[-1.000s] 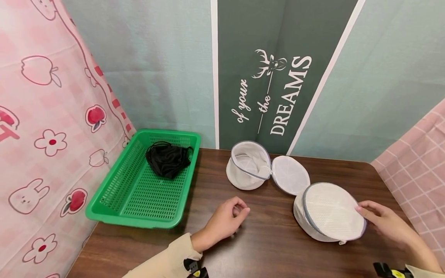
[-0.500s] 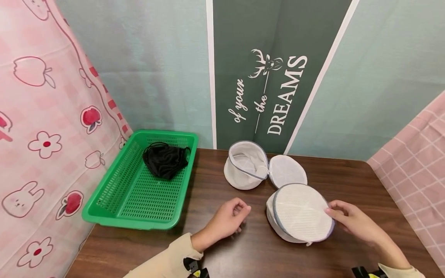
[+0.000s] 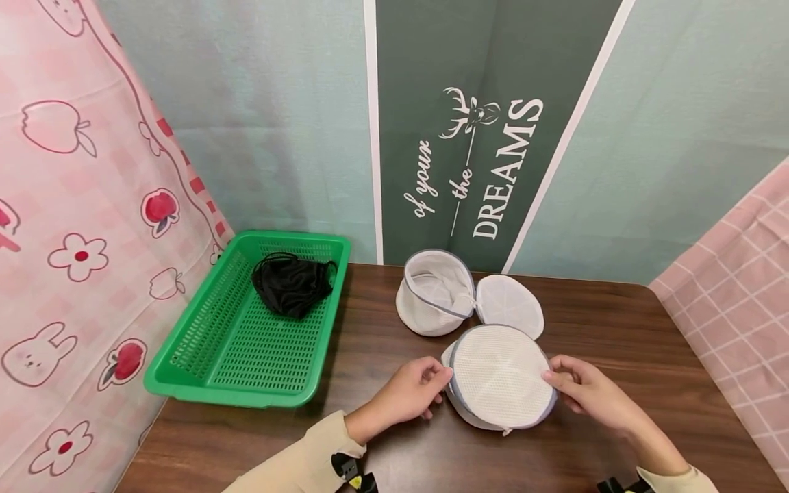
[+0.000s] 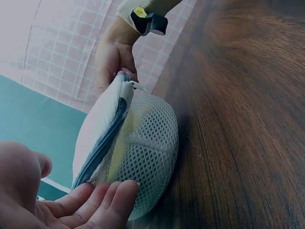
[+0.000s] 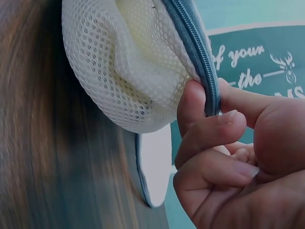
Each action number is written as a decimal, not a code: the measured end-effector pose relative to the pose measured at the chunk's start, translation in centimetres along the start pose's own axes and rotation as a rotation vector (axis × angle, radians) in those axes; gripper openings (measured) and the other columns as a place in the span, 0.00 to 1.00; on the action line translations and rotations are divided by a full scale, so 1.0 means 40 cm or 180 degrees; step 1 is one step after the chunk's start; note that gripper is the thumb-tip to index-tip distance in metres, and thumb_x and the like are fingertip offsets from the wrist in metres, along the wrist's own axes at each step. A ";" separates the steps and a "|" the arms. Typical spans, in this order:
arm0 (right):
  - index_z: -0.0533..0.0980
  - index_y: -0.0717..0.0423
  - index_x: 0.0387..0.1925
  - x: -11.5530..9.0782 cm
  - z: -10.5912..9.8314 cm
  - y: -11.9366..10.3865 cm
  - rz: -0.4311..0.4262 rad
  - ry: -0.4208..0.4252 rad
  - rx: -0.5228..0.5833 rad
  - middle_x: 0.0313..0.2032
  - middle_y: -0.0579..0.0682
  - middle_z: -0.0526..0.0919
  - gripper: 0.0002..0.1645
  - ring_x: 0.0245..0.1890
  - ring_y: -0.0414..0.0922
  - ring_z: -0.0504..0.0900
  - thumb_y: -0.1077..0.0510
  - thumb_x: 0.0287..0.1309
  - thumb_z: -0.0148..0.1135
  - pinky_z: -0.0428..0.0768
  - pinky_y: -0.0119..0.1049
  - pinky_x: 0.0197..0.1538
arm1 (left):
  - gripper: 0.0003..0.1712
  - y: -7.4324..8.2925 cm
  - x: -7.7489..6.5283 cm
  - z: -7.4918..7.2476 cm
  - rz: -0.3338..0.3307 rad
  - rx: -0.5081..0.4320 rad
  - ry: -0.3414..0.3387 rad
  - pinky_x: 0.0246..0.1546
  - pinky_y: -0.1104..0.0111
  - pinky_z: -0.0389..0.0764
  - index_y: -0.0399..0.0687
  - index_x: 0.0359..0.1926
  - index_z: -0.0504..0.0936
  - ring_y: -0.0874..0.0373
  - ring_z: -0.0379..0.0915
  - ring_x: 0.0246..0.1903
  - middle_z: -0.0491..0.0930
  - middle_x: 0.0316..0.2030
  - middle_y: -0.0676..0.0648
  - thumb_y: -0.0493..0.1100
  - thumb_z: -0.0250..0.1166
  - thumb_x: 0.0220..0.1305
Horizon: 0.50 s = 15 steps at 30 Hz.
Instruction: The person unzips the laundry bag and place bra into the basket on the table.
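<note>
A round white mesh laundry bag (image 3: 502,376) with a grey-blue zip rim lies at the front middle, its flat lid tilted up toward me. With thumb and index finger, my right hand (image 3: 592,394) pinches the zip rim at its right edge; the right wrist view shows the zip (image 5: 193,36) running into that pinch. My left hand (image 3: 407,390) is at the bag's left side, loosely bent fingertips (image 4: 125,193) right at the mesh below the rim and the thumb apart from it. Behind stands a second mesh laundry bag (image 3: 425,322), unzipped, its round lid (image 3: 510,307) folded out flat to the right.
On the left stands a green plastic basket (image 3: 246,397) holding a black drawstring pouch (image 3: 292,284). The brown wooden table (image 3: 622,315) ends at a curtain (image 3: 296,137) behind, with pink printed cloths on both sides.
My right hand has brought the round mesh laundry bag leftward across the table, up to my left hand. The left hand has shifted slightly right and now meets the bag's left edge.
</note>
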State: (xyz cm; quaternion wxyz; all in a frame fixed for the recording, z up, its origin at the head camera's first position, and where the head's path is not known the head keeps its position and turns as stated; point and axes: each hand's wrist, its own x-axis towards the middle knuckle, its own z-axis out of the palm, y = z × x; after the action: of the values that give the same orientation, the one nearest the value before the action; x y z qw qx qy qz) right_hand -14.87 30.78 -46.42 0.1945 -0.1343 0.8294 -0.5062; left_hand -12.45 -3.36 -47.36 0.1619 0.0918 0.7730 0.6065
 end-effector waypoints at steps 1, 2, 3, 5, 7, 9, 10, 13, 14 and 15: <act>0.71 0.66 0.44 0.002 0.006 -0.002 -0.0010 -0.0001 0.0028 0.19 0.42 0.68 0.11 0.16 0.34 0.66 0.59 0.76 0.54 0.70 0.34 0.17 | 0.15 -0.001 0.001 0.001 -0.0011 -0.0016 0.0005 0.18 0.60 0.83 0.42 0.38 0.80 0.47 0.79 0.23 0.79 0.25 0.44 0.50 0.61 0.75; 0.71 0.66 0.44 0.003 0.011 -0.004 -0.0022 -0.0001 0.0054 0.19 0.42 0.68 0.11 0.16 0.34 0.66 0.59 0.76 0.54 0.70 0.33 0.17 | 0.15 -0.003 0.002 0.001 -0.0025 -0.0026 0.0010 0.17 0.61 0.83 0.42 0.38 0.79 0.45 0.79 0.23 0.79 0.25 0.44 0.50 0.60 0.75; 0.71 0.66 0.44 0.005 0.016 -0.006 -0.0035 0.0001 0.0070 0.19 0.42 0.68 0.11 0.16 0.34 0.66 0.59 0.76 0.54 0.70 0.33 0.17 | 0.15 -0.004 0.003 0.001 -0.0042 -0.0042 0.0015 0.17 0.61 0.83 0.42 0.37 0.79 0.44 0.80 0.24 0.79 0.25 0.44 0.50 0.60 0.75; 0.71 0.67 0.43 0.008 0.025 -0.008 -0.0081 0.0009 0.0107 0.19 0.42 0.68 0.11 0.16 0.33 0.66 0.59 0.76 0.54 0.69 0.33 0.17 | 0.15 -0.007 0.005 0.001 -0.0075 -0.0088 0.0024 0.17 0.62 0.82 0.43 0.37 0.79 0.43 0.80 0.24 0.79 0.25 0.42 0.50 0.60 0.75; 0.71 0.68 0.43 0.011 0.034 -0.007 -0.0140 0.0024 0.0129 0.19 0.41 0.68 0.10 0.16 0.34 0.66 0.60 0.76 0.53 0.69 0.33 0.16 | 0.15 -0.008 0.006 0.000 -0.0101 -0.0150 0.0030 0.17 0.63 0.82 0.42 0.37 0.78 0.42 0.80 0.23 0.80 0.25 0.41 0.49 0.60 0.75; 0.70 0.68 0.43 0.013 0.044 -0.010 -0.0177 0.0003 0.0179 0.19 0.41 0.68 0.10 0.16 0.34 0.66 0.61 0.76 0.53 0.68 0.34 0.16 | 0.14 -0.009 0.006 0.000 -0.0117 -0.0234 0.0037 0.17 0.62 0.82 0.41 0.38 0.77 0.45 0.79 0.21 0.79 0.25 0.42 0.49 0.60 0.75; 0.70 0.68 0.43 0.015 0.048 -0.011 -0.0185 -0.0010 0.0197 0.19 0.40 0.68 0.10 0.16 0.34 0.67 0.61 0.76 0.53 0.68 0.34 0.16 | 0.14 -0.009 0.005 0.000 -0.0120 -0.0277 0.0050 0.17 0.62 0.83 0.41 0.39 0.77 0.47 0.78 0.19 0.79 0.24 0.42 0.48 0.60 0.75; 0.69 0.67 0.42 0.018 0.062 -0.019 -0.0173 -0.0072 0.0246 0.18 0.40 0.68 0.10 0.16 0.33 0.67 0.60 0.76 0.53 0.68 0.33 0.16 | 0.13 -0.010 0.002 -0.001 -0.0109 -0.0409 0.0095 0.17 0.60 0.83 0.40 0.41 0.74 0.54 0.75 0.15 0.78 0.24 0.45 0.47 0.61 0.74; 0.69 0.67 0.41 0.019 0.066 -0.022 -0.0159 -0.0094 0.0260 0.18 0.40 0.68 0.11 0.16 0.33 0.67 0.60 0.76 0.54 0.68 0.33 0.17 | 0.13 -0.010 0.001 -0.001 -0.0096 -0.0457 0.0110 0.17 0.59 0.83 0.40 0.42 0.73 0.57 0.74 0.16 0.77 0.24 0.46 0.46 0.61 0.74; 0.69 0.67 0.41 0.020 0.069 -0.024 -0.0163 -0.0113 0.0260 0.18 0.40 0.68 0.11 0.16 0.33 0.67 0.60 0.76 0.53 0.68 0.33 0.17 | 0.13 -0.011 0.001 -0.001 -0.0081 -0.0498 0.0129 0.17 0.57 0.83 0.39 0.43 0.72 0.57 0.74 0.16 0.76 0.25 0.46 0.45 0.62 0.74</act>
State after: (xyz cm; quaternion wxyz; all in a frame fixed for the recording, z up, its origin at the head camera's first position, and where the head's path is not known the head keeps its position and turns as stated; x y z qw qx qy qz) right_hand -14.27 27.83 -46.84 0.2016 -0.1564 0.8008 -0.5419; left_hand -12.47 -3.50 -47.78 0.1607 0.0567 0.7275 0.6646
